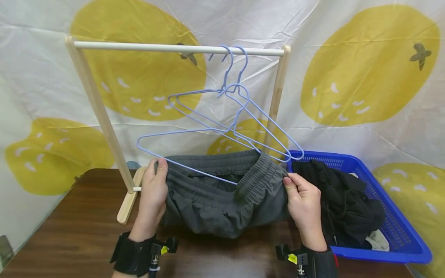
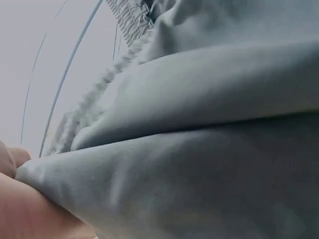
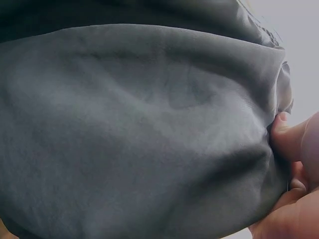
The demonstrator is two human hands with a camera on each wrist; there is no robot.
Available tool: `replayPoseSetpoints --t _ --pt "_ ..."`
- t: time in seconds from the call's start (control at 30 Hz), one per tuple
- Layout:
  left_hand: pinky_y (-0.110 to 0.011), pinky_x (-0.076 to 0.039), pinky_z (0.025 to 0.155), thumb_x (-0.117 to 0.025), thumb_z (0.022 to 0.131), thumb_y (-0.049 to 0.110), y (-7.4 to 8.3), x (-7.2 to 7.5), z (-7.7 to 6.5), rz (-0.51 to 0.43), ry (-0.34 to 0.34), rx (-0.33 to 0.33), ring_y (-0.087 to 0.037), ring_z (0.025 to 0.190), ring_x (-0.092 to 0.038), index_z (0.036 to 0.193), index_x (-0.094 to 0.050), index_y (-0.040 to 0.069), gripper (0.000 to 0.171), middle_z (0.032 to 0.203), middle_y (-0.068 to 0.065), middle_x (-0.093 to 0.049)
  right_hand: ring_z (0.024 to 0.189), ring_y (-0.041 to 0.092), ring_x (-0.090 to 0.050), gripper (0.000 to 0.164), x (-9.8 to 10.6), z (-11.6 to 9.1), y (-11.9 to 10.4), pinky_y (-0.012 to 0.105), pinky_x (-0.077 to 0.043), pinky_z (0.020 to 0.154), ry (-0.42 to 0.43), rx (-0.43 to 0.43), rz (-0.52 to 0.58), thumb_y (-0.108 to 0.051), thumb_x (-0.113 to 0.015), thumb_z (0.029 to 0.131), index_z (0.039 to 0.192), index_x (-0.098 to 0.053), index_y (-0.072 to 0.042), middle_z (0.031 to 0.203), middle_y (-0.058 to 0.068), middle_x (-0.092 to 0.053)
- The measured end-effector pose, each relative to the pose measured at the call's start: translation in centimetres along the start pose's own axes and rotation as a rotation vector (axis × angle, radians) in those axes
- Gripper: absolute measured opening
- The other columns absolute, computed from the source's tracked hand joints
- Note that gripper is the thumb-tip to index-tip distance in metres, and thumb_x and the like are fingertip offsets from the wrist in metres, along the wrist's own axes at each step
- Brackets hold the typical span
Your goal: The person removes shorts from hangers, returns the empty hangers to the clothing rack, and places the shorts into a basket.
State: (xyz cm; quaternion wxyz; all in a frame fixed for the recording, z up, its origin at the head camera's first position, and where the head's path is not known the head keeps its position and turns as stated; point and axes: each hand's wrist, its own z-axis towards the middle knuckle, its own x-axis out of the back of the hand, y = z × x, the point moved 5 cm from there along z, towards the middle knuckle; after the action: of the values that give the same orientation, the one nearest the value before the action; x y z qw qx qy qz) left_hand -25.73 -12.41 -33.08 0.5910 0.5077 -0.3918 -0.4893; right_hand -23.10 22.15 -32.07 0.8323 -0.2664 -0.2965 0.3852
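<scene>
Dark grey elastic-waist trousers or shorts (image 1: 222, 208) are stretched between my two hands, with the gathered waistband uppermost. At the left end of the waistband, my left hand (image 1: 154, 189) pinches the cloth between thumb and fingers. My right hand (image 1: 304, 197) pinches the other end. A light-blue wire hanger (image 1: 180, 132) dips its lower bar into the waist opening; its right part is hidden by the fabric. Its hook overlaps the hangers behind, and I cannot tell what bears it. Both wrist views are mostly filled by the grey cloth (image 2: 199, 169), with the pinching right thumb (image 3: 286, 137) at one edge.
Two more blue hangers (image 1: 243, 63) hang from the white rail (image 1: 146, 47) of a wooden stand. A blue basket (image 1: 399, 235) with black clothing (image 1: 344, 200) stands on the right. Brown table (image 1: 69, 224) lies beneath; a lemon-print cloth (image 1: 257, 23) hangs behind.
</scene>
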Motion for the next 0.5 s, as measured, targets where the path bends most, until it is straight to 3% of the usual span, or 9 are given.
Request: replayPoseSetpoints --t 0.13,0.2,0.33,0.5 --pt "-0.045 -0.033 0.109 -0.035 0.113 0.032 -0.25 -0.08 0.03 0.143 -0.023 0.011 -0.031 0.131 -0.039 0.142 -0.040 -0.007 0.049 0.141 -0.024 -0.041 0.073 0.002 -0.058 0.011 -0.03 0.00 0.04 0.011 -0.044 0.068 -0.019 -0.008 -0.008 0.002 -0.066 0.098 0.100 -0.077 0.005 0.091 0.019 -0.076" --pt "-0.046 -0.036 0.102 -0.039 0.113 0.030 -0.36 -0.15 0.12 0.226 -0.019 -0.004 -0.033 0.123 -0.043 0.137 -0.043 -0.007 0.044 0.134 -0.025 -0.043 0.074 0.004 -0.059 0.012 -0.06 -0.02 0.05 0.011 -0.044 0.068 -0.028 -0.009 -0.010 0.001 -0.066 0.098 0.100 -0.077 0.005 0.092 0.018 -0.076" --pt "-0.055 -0.033 0.107 -0.046 0.109 0.024 -0.35 -0.25 0.07 0.387 -0.024 -0.046 -0.040 0.127 -0.040 0.140 -0.042 -0.009 0.045 0.141 -0.030 -0.037 0.074 0.007 -0.060 0.012 -0.11 -0.05 0.01 0.011 -0.044 0.069 -0.034 -0.001 -0.013 0.001 -0.066 0.098 0.100 -0.077 0.005 0.092 0.018 -0.076" --pt "-0.061 -0.032 0.108 -0.052 0.104 0.021 -0.18 -0.57 -0.07 0.505 -0.041 -0.086 -0.046 0.129 -0.036 0.143 -0.039 -0.011 0.053 0.141 -0.036 -0.035 0.072 0.008 -0.060 0.011 -0.13 -0.05 -0.10 0.011 -0.044 0.068 -0.030 0.018 -0.022 0.001 -0.067 0.097 0.100 -0.077 0.005 0.091 0.018 -0.077"
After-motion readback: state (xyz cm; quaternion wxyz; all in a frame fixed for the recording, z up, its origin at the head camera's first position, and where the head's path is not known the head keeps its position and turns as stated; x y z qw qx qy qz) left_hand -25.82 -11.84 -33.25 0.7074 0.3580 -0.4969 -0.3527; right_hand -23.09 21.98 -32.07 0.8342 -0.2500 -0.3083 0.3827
